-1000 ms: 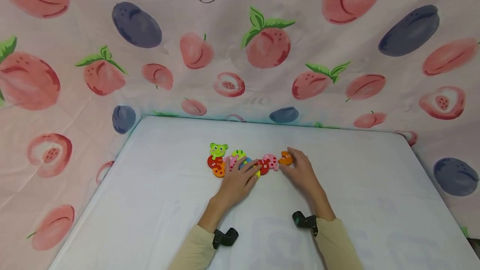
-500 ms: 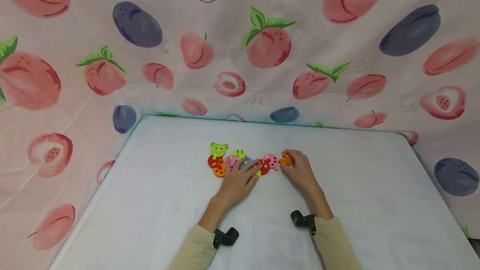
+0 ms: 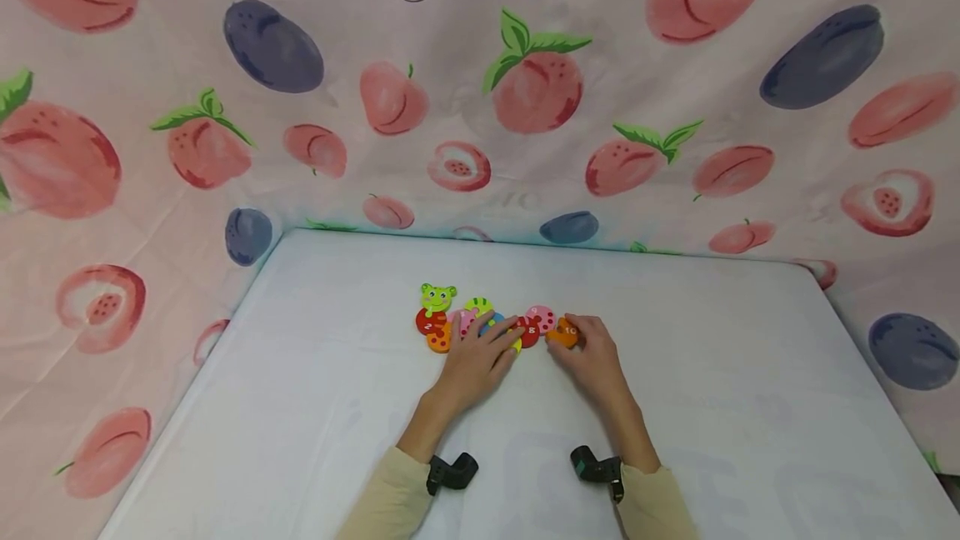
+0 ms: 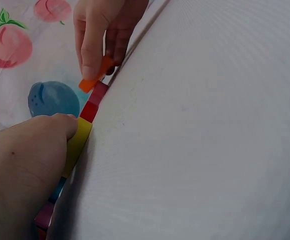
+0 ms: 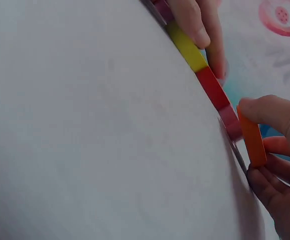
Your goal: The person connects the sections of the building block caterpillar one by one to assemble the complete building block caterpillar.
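A row of colourful caterpillar puzzle pieces lies on the table, led at its left by a green smiling head piece (image 3: 437, 299). My left hand (image 3: 474, 365) rests over the row's middle with fingers spread, partly hiding a blue and a yellow piece (image 4: 79, 142). Between thumb and fingers, my right hand (image 3: 592, 357) pinches an orange puzzle piece (image 3: 562, 333) marked 10. That piece is right at the row's right end, beside the pink dotted piece (image 3: 540, 319). In the right wrist view the orange piece (image 5: 252, 137) is tilted, its edge close against the pink one.
Left of my left hand sit a red piece (image 3: 430, 322) and an orange dotted piece (image 3: 438, 337). The white-covered table (image 3: 300, 407) runs back to a fruit-print cloth (image 3: 540, 182). Each wrist wears a small black camera (image 3: 452, 474).
My right hand has brought the orange piece left and slightly toward me, up to the pink piece at the row's end. The left hand stays on the row.
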Tool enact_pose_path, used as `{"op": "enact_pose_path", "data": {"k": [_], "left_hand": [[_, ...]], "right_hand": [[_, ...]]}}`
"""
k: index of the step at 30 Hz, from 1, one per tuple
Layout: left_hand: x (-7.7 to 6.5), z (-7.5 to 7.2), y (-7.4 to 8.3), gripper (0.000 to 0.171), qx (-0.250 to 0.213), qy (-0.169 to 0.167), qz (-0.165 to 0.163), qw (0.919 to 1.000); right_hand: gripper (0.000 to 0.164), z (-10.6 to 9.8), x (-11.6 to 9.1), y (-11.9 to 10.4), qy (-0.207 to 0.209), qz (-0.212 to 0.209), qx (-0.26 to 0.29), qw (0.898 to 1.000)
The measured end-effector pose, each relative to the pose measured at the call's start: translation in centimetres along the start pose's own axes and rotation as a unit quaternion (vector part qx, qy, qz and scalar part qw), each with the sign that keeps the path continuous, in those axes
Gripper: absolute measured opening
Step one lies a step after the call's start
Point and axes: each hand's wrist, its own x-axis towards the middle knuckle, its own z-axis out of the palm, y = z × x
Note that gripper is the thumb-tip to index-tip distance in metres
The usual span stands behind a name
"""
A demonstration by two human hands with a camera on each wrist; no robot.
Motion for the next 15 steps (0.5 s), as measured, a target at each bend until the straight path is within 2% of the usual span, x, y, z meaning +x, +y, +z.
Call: {"op": "enact_pose_path", "data": {"k": [10,15], "left_hand": [[0.1,0.1,-0.1,0.045,0.003,0.012,0.006,0.9999],[0.0,-0.1,-0.1,0.045,0.003,0.016,0.009,0.9998]], "right_hand": [[0.057,1.3,-0.2,-0.6,0.035,-0.006,-0.029,0.999],[0.057,1.7,0.0,-0.7,0.037,-0.006,-0.058,0.998]]}}
